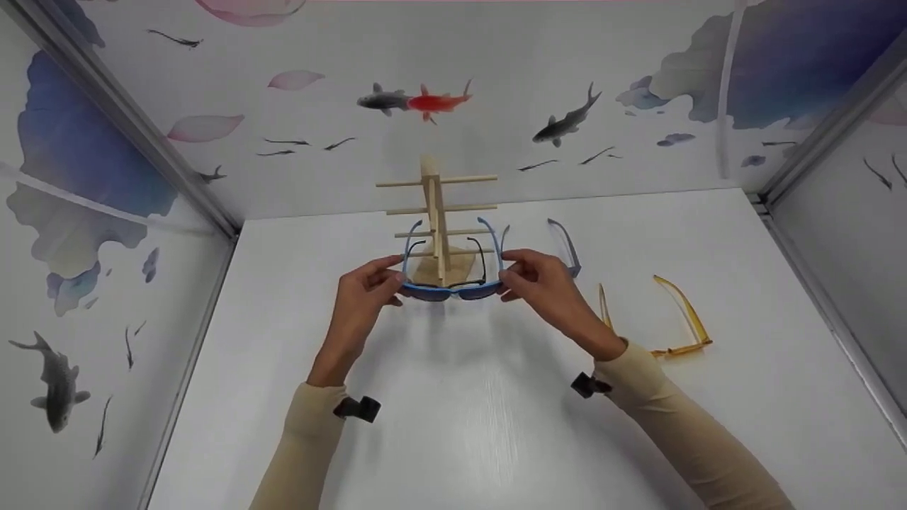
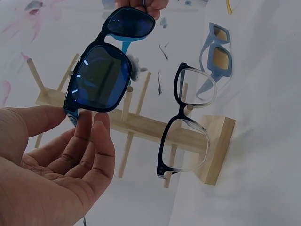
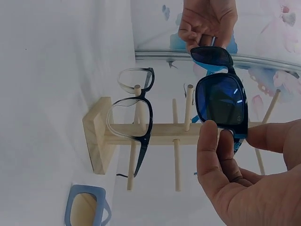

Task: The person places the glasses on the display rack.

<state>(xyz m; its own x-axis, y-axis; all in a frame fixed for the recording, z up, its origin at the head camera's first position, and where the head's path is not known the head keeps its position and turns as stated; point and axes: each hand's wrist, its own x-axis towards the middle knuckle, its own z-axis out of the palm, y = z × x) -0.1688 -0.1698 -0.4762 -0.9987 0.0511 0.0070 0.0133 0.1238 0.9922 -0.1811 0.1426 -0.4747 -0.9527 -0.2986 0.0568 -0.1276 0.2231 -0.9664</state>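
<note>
Both hands hold one pair of blue sunglasses [image 1: 453, 292] with dark lenses, its temples pointing toward the wooden rack. My left hand [image 1: 367, 294] pinches the left hinge corner between thumb and fingers. At the opposite corner, my right hand [image 1: 542, 283] pinches the frame the same way. Behind the sunglasses stands the wooden display rack [image 1: 434, 212], an upright post with several pairs of pegs. Black-and-clear eyeglasses [image 2: 163, 136] hang on its lowest pegs, close to the base [image 2: 218, 150]. In the wrist views the sunglasses are level with higher pegs, in front of them.
Light-blue glasses [image 1: 567, 248] lie on the white table [image 1: 453, 439] right of the rack, partly behind my right hand. Yellow glasses [image 1: 684, 348] lie farther right, beside my right forearm. Panels printed with fish [image 1: 567, 120] and petals enclose the back and sides.
</note>
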